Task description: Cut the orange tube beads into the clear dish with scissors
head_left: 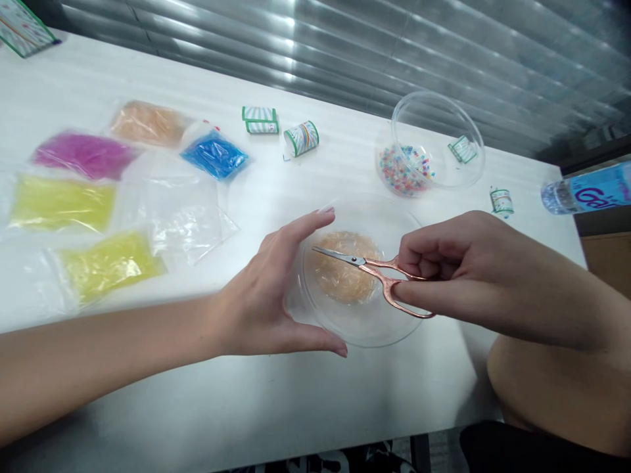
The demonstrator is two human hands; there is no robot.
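Observation:
A clear plastic bowl (379, 338) stands on the white table with a round, peach-coloured, glossy mass (342, 282) at its bottom. Around the bowl's left side curves my left hand (280, 292), thumb and fingers spread wide along the rim and steadying it. Small scissors with copper-coloured handles (392, 286) are held in my right hand (456, 263), its thumb and fingers in the loops. Their silver blades are nearly together, pointing left above the peach mass.
Plastic bags with yellow (64, 202), magenta (86, 154), peach (148, 123) and blue (214, 154) contents lie at left. Behind stand a second clear bowl (438, 184), multicoloured beads (401, 172) and curled labels (302, 138). A bottle (591, 190) lies at right, near slatted blinds (296, 39).

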